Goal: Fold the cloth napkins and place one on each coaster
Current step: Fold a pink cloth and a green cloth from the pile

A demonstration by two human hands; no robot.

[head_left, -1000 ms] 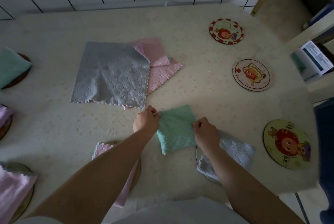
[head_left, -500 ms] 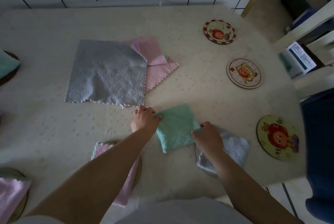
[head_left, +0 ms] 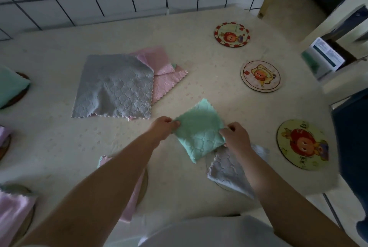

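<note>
Green, folded napkin [head_left: 199, 129] is pinched at its left edge by the left hand [head_left: 162, 127] and at its right by the right hand [head_left: 236, 136], near the table's near edge, where a slackened pinch could let the folds spring open before the bare yellow coaster [head_left: 302, 144] at right is reached.

Both hands [head_left: 162, 127] [head_left: 236, 137] pinched, forearms outstretched

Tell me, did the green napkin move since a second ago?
Yes. The green napkin, pinched by the left hand and right hand, lifted slightly toward the yellow coaster.
</note>
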